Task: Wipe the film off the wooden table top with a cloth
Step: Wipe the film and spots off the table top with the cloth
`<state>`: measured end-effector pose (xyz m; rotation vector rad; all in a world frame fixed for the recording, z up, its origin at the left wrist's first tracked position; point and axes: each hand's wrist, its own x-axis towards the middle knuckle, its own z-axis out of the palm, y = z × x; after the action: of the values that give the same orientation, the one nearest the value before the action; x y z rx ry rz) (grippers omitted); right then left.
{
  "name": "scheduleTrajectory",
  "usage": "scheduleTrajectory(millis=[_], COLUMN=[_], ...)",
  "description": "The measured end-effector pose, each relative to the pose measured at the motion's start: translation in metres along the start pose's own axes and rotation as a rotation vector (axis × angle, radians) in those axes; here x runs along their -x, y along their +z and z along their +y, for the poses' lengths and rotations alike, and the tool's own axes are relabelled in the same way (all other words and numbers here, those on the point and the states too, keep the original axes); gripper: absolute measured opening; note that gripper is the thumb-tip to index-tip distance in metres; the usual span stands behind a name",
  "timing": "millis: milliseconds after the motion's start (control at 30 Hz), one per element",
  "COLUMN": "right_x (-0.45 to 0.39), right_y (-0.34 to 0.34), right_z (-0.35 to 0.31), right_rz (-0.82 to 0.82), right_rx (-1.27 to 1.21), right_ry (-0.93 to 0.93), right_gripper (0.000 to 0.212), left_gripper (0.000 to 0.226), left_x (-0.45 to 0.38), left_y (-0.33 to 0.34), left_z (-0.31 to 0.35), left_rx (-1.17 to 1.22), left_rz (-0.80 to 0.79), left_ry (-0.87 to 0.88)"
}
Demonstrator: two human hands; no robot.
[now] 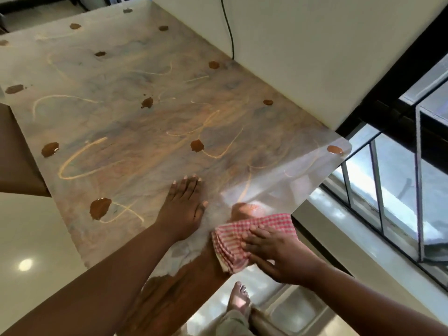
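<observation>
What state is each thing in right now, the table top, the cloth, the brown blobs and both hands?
table top: mostly filmed, bare wood at the near corner
cloth: bunched, under the right hand
brown blobs: scattered, unwiped
left hand: flat on the film
right hand: pressing the cloth

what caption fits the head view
Right hand presses checked cloth on filmy wooden table top; left hand flat.

**A room in a home**

Glossy pale floor tiles (36,238), a plain cream wall (303,44), a dark-framed window (388,190) low beside the wooden table (174,294), and a bare foot (238,297) suggest a house
</observation>
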<state>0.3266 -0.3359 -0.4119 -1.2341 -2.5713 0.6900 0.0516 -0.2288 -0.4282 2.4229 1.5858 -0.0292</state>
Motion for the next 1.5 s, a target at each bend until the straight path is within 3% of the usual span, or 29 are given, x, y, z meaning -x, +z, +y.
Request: scheduleTrajectory(millis=[200,333,433,567,700,800,900,967,1167,1333,1500], right_x=[0.002,-0.016,-0.009,0.013,-0.002,-0.026,-0.025,-0.013,0.009,-0.001,-0.035], right_y=[-0.051,-0.019,-0.004,-0.025,-0.057,-0.052,-0.032,-0.024,-0.054,-0.072,-0.053], right_z=[0.051,0.029,0.017,0.048,0.086,0.079,0.046,0.036,0.058,0.091,0.085], right_rz=[0.150,0.134,0.110,0.082,0.143,0.150,0.189,0.120,0.055,0.143,0.095], right_rx=[-0.015,-0.113,-0.125,-0.084,-0.070,-0.131,-0.161,-0.138,-0.010,-0.029,-0.021], right_ry=[0.062,0.162,0.074,0.003,0.171,0.321,0.238,0.214,0.245,0.630,0.539], right_gripper=[0.029,0.037,0.033,0.029,0.030,0.033,0.039,0.040,0.033,0.037,0.043], left_gripper=[0.073,0.073,0.068,0.068,0.076,0.078,0.075,0.072,0.068,0.074,0.071], left_x=[-0.008,-0.007,-0.009,-0.013,-0.019,-0.023,-0.030,-0.034,-0.041,-0.045,-0.067], left_y=[-0.005,-0.004,-0.003,-0.003,-0.004,-0.004,-0.007,-0.011,-0.017,-0.018,-0.024], left_z=[0.012,0.017,0.019,0.017,0.017,0.026,0.034,0.035,0.040,0.049,0.055], left_rx=[-0.067,-0.102,-0.111,-0.125,-0.128,-0.103,-0.100,-0.110,-0.088,-0.076,-0.097], left_rz=[-0.023,-0.052,-0.058,-0.050,-0.025,-0.009,-0.026,-0.042,-0.021,-0.024,-0.007], left_ry=[-0.052,-0.084,-0.099,-0.075,0.050,0.096,0.143,0.176,0.199,0.263,0.261])
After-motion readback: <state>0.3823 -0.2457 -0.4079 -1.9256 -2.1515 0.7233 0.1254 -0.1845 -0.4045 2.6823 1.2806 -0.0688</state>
